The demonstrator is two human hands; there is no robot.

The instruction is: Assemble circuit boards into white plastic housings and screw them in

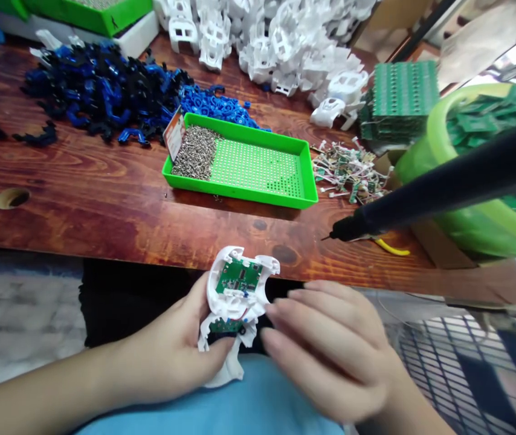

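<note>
A white plastic housing (215,296) with green circuit boards (240,275) inside is held up over my lap, just below the table edge. My left hand (185,344) grips it from the left, with the thumb across its lower part. A short red wire shows near the middle of the housing. Just right of it is my right hand (330,350), a little blurred, with its fingers stretched towards the housing and a gap between thumb and fingers. Nothing shows in that hand. Whether its fingertips touch the housing I cannot tell.
A green tray (262,196) of small screws (194,151) sits on the wooden table. Behind it lie blue and black parts (104,90) and white shells (285,42). A dark screwdriver (376,214) points in from the right, before a green tub (439,127) of boards.
</note>
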